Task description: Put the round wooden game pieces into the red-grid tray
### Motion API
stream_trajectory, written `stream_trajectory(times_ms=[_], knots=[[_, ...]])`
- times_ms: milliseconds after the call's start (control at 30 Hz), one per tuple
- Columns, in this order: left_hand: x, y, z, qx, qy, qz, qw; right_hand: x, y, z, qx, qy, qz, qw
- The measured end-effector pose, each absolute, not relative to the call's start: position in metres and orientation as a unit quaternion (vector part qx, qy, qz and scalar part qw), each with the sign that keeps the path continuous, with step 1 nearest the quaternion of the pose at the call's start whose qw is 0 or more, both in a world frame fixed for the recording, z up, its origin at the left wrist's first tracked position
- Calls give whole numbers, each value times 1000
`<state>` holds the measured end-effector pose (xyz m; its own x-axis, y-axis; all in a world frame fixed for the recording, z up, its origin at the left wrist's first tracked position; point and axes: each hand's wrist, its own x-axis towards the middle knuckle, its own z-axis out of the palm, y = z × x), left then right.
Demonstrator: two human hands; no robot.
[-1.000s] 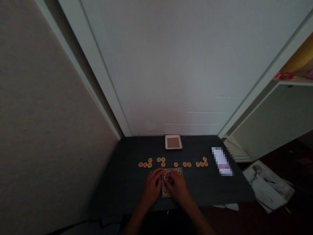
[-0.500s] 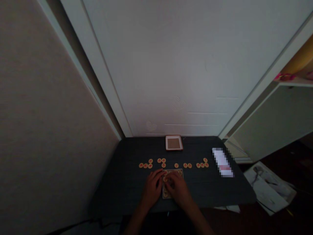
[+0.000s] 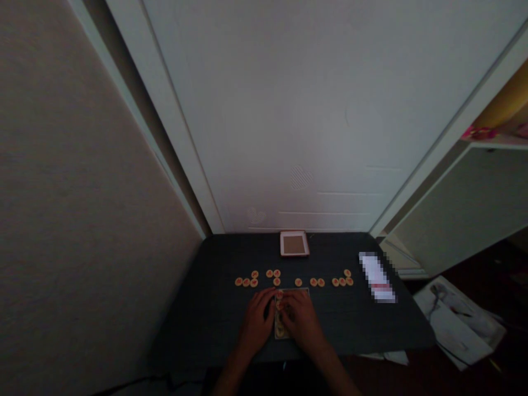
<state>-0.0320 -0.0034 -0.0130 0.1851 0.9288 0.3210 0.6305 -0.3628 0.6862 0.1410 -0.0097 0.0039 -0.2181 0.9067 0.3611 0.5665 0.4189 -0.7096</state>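
Observation:
A shallow square box [image 3: 291,337] lies near the front of the dark table, with round wooden Chinese chess pieces inside. My left hand [image 3: 256,320] rests against its left edge, fingers stretched forward and thumb apart, fingertips by a piece with a red character [image 3: 279,295] at the upper left corner. Over the box, my right hand [image 3: 304,320] has its fingers bent and pinched at another Chinese chess piece [image 3: 279,305] just below that one. The right hand covers much of the box's interior. Beyond the box, several red-lettered pieces [image 3: 276,281] lie in small groups.
A square lid or tray [image 3: 294,245] with a brown middle sits at the table's back edge. A blurred-out bright rectangle [image 3: 377,278] lies on the table [image 3: 198,313] at right. White wardrobe-like panels [image 3: 256,110] rise behind. A white box [image 3: 460,322] stands on the floor at right.
The whole view has shifted slightly, so things sit a little lower. Both hands stay at the box, with the right fingers still at the piece in its upper left.

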Motion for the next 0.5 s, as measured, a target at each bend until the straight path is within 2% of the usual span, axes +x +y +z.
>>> stream_trajectory(times_ms=[500], knots=[[-33, -2, -14, 734, 523, 374, 217, 167, -12, 10, -520, -735, 179, 396]])
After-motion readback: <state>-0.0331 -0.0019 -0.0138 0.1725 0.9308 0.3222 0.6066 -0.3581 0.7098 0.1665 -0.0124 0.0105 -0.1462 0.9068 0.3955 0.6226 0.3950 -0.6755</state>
